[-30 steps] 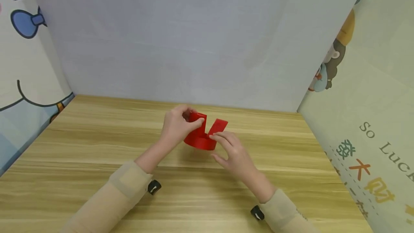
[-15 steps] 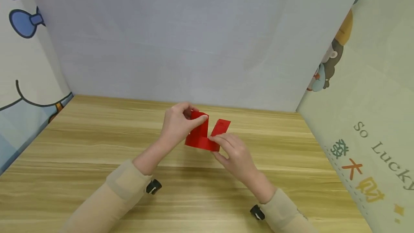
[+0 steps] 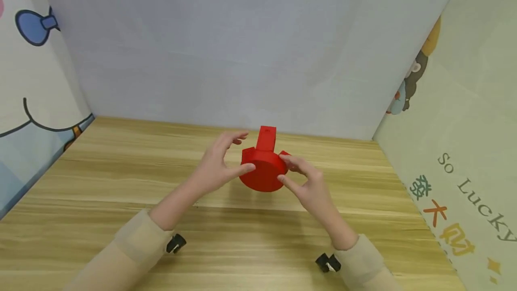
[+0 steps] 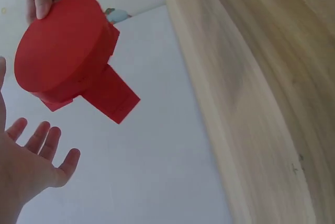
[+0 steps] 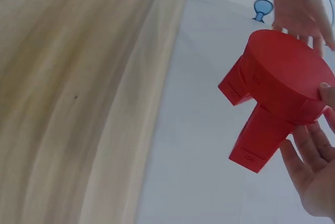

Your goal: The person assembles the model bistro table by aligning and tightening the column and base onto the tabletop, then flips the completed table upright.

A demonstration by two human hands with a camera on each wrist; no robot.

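A red round piece (image 3: 264, 176) with a flat disc face and several stubby rectangular tabs is held above the table, its disc side towards me. One tab (image 3: 266, 138) points up and away. My right hand (image 3: 313, 187) pinches its right rim, the thumb on the disc face and the fingers behind. On the left my left hand (image 3: 212, 169) is spread beside the piece, thumb near the disc's left edge. In the left wrist view, the left hand (image 4: 31, 166) has its fingers extended and apart from the red piece (image 4: 60, 46).
The wood-grain table (image 3: 250, 246) spreads beneath both hands. A pale cloth wall (image 3: 242, 57) rises at its back edge. Printed cartoon cloth (image 3: 44, 75) hangs at the left, and a cloth with lettering (image 3: 464, 169) at the right.
The red piece has turned, so its disc face now shows and a tab points away from me. The left hand has let go of the tab and spread; the right hand keeps its hold.
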